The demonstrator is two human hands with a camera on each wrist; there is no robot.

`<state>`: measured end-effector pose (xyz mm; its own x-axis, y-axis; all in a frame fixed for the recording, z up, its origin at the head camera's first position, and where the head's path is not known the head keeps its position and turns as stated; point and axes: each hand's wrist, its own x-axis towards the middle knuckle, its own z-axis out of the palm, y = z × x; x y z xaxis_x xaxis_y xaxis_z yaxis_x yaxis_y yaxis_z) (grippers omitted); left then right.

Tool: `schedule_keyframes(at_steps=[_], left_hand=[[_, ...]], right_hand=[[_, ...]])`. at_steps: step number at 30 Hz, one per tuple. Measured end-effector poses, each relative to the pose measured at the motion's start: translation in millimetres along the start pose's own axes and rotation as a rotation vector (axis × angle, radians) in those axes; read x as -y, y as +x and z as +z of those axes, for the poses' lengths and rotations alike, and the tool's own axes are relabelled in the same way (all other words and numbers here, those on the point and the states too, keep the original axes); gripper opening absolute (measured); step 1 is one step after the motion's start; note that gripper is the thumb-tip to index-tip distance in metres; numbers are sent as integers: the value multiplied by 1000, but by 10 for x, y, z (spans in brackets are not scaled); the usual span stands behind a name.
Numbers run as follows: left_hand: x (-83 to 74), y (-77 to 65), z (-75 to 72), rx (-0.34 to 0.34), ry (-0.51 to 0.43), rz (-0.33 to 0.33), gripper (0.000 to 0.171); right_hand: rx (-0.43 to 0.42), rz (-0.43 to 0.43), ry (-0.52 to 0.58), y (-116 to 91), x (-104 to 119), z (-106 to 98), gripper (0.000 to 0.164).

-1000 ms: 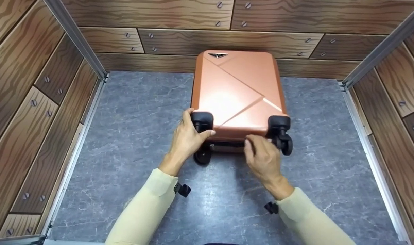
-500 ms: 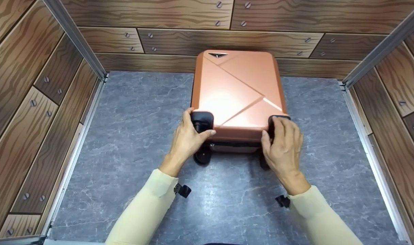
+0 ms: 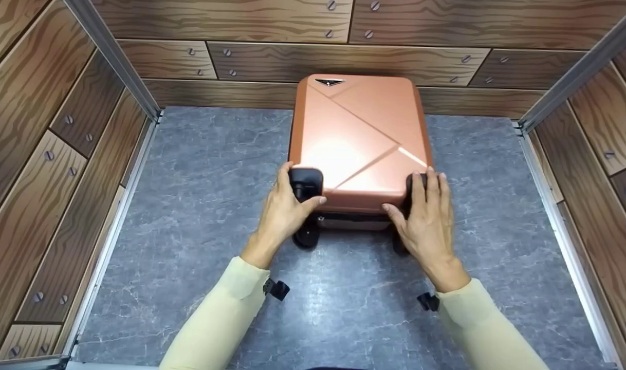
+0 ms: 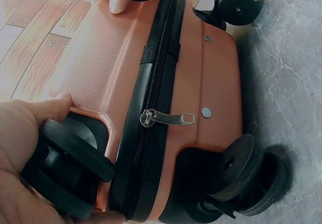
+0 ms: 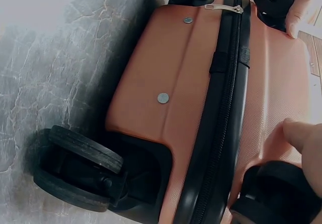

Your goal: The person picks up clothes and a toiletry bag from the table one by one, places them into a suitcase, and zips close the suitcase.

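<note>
A copper-orange hard-shell suitcase (image 3: 359, 123) lies flat on the floor, its wheeled end facing me. My left hand (image 3: 282, 205) grips its near left corner around a black wheel (image 4: 70, 163), thumb on the end face. On the near right corner, my right hand (image 3: 426, 231) holds the shell, fingers over the wheel housing and thumb (image 5: 297, 133) pressed on the end face. A black zipper band (image 5: 226, 83) runs across this end, its teeth closed where visible. Its metal zipper pull (image 4: 173, 118) hangs near the left corner. The lower wheels (image 4: 251, 173) stick out close to the floor.
Grey marbled floor (image 3: 215, 154) surrounds the suitcase. Wood-patterned panels (image 3: 272, 61) stand behind the suitcase, close to its far end, and along both sides. Metal rails (image 3: 565, 236) edge the floor at left and right.
My right hand has moved from the middle of the end face to the right corner and spread over the wheel there. The left hand and suitcase have stayed in place.
</note>
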<state>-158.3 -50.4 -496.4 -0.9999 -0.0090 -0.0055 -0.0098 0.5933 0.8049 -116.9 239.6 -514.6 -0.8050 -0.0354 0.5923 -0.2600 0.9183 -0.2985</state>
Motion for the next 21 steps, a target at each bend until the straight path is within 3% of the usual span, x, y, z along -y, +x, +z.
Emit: schedule_keyframes(at_steps=[8,15,18,21], left_hand=[[-7,19,9,-25,27,17,102],[-63,9,102,-82,87,31,100],[-113,-10,164,-90,89,22,102],[-148,-15,212,-84,83,24,102]], right_hand=[[-119,-60,-7,-59,69,53,76],[-318,-244,178,-260,339,249,38],[-272,-260,194,-398,401,389,27],[-147,-188,184,-521,433,540,25]])
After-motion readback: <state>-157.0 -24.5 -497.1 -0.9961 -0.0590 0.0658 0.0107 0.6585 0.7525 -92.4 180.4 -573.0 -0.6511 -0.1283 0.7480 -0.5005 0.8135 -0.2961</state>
